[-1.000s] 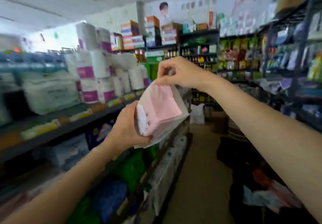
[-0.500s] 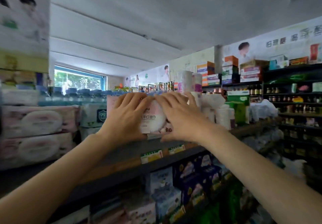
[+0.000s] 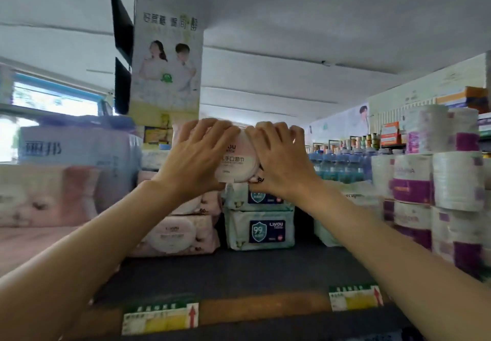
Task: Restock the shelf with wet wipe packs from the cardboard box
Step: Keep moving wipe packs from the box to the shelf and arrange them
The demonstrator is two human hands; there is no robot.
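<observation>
Both hands are up at the shelf [image 3: 239,274], and between them sits a pink wet wipe pack [image 3: 237,160], its round white lid facing the camera. The left hand [image 3: 196,160] covers the pack's left end, fingers spread and bent over the top edge; the right hand [image 3: 279,160] does the same on the right end, fingers curled over the top and thumb tucked under the lower corner. So the pack is gripped from both sides, held upright above the stacks.

Below it on the left, a stack of pink packs [image 3: 175,234] lies on the shelf. Just to the right stands a stack of green packs [image 3: 261,230] with a blue shield label, and the held pack's lower edge sits right at the top of that green stack (whether it actually touches, I cannot tell).

Off to the right, toilet paper rolls [image 3: 451,181] in purple-and-white wrapping are piled high, with blue-capped water bottles [image 3: 340,162] behind. At left, large tissue bundles [image 3: 79,160]. Along the shelf's front edge, price tags [image 3: 159,318] with red arrows.
</observation>
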